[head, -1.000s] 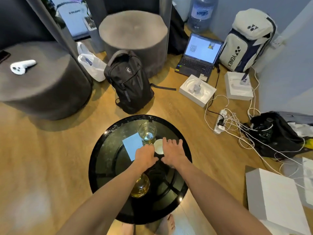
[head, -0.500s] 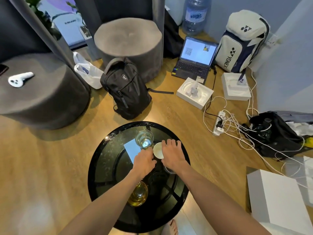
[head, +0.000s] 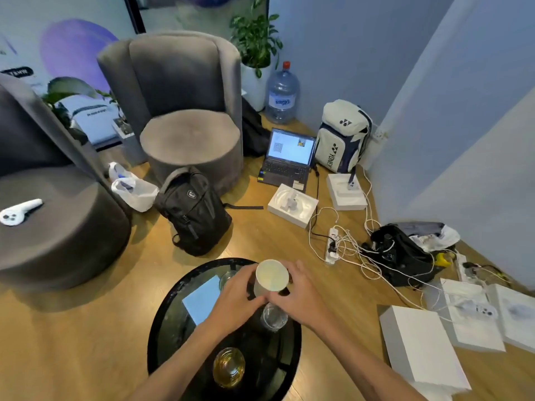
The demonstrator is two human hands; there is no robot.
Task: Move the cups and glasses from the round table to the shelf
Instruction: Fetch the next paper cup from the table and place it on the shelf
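both hands over the round black bench (head: 162, 328). the left hand (head: 234, 296) and right hand (head: 301, 296) curl their grip round a white cup (head: 270, 277), held between them above the bench top. a clear glass (head: 273, 316) stands just below the cup; an amber glass (head: 228, 367) stands nearer the person; a blue paper (head: 202, 296) lies to the left.

On the round table (head: 162, 328) — one white cup (head: 271, 277), three glasses (head: 228, 367), one blue paper (head: 202, 299).
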